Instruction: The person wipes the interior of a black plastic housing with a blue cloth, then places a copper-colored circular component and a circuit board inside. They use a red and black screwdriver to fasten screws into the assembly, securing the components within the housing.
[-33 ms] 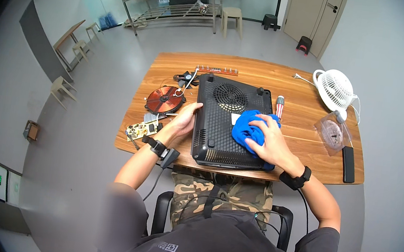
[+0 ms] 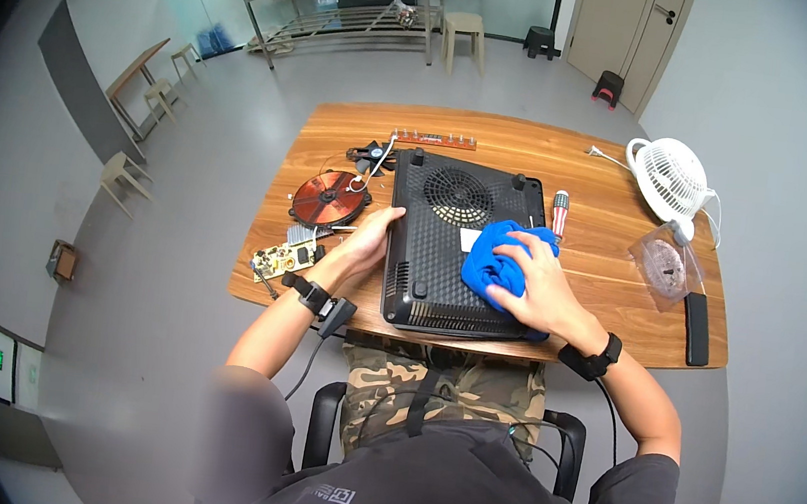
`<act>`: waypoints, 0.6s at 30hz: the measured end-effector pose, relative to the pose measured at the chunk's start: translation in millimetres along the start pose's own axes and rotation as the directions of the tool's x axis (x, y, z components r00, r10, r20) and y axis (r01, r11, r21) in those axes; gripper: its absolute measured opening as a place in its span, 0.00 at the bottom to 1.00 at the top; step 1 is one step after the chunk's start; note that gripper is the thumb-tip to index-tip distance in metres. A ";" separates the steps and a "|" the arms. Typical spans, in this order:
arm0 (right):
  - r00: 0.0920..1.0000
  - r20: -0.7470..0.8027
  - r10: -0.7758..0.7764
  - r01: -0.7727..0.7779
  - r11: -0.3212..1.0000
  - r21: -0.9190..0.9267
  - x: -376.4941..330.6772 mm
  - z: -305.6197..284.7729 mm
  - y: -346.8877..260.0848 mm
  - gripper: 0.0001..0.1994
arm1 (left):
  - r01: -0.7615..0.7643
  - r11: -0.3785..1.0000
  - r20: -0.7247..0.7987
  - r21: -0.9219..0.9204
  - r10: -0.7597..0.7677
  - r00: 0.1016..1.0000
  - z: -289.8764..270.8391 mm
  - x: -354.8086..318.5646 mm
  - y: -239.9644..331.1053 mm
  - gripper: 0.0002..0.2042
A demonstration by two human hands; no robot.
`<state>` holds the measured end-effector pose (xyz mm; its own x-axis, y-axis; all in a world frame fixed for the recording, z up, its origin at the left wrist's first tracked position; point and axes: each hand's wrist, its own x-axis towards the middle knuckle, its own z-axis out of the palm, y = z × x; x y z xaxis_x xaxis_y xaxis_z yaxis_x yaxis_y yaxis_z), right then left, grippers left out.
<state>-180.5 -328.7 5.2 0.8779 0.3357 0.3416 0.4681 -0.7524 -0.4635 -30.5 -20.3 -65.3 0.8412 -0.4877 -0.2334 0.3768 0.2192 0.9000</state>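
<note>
The black plastic housing of an induction cooker (image 2: 472,182) lies underside up at the table's near edge. Its round vent grille, small feet and a pale label show. My left hand (image 2: 371,238) holds the housing by its left side, thumb at the upper edge, other fingers partly hidden. On the right part of the underside, my right hand (image 2: 542,287) grips a bunched blue cloth (image 2: 495,263) and presses it down. Left of the housing are a copper coil disc (image 2: 329,199), a small black fan (image 2: 369,156) and a circuit board (image 2: 284,260).
A red strip with upright pins (image 2: 434,140) lies beyond the housing. To its right stands a screwdriver-like striped handle (image 2: 560,211). Farther right are a white basket-like fan (image 2: 672,179), a clear bag (image 2: 665,268) and a black bar (image 2: 695,329). The wooden table (image 2: 606,322) has rounded edges.
My right hand has shifted very slightly toward me on the blue cloth. My left hand keeps its hold on the housing.
</note>
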 end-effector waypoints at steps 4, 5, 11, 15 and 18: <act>0.979 0.180 -0.090 0.092 0.996 -0.003 -8.1 -4.6 -11.1 0.39 | 0.101 0.932 -0.222 0.348 -0.023 0.975 6.1 -7.5 -5.6 0.35; 0.967 0.237 -0.095 0.109 0.993 -0.046 -11.3 -3.8 -11.9 0.42 | 0.069 0.902 -0.271 0.426 0.055 0.961 7.1 -4.7 -16.3 0.38; 0.953 0.259 -0.159 0.197 0.972 -0.127 -13.3 0.3 -8.7 0.35 | 0.018 0.614 -0.230 0.789 0.267 0.936 17.2 0.9 -29.9 0.46; 0.959 0.235 -0.161 0.208 0.959 -0.194 0.1 10.6 7.0 0.29 | 0.056 0.588 -0.209 0.807 0.196 0.958 7.6 6.7 -34.7 0.52; 0.969 0.203 -0.143 0.187 0.957 -0.221 20.1 18.5 26.2 0.25 | 0.074 0.578 -0.207 0.813 0.168 0.964 9.4 7.3 -34.9 0.52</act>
<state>-148.7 -331.2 -15.3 0.8040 0.5478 0.2312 0.5903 -0.7822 -0.1993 -41.2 -39.4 -95.0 0.9544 -0.2581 -0.1503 -0.0349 -0.5962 0.8021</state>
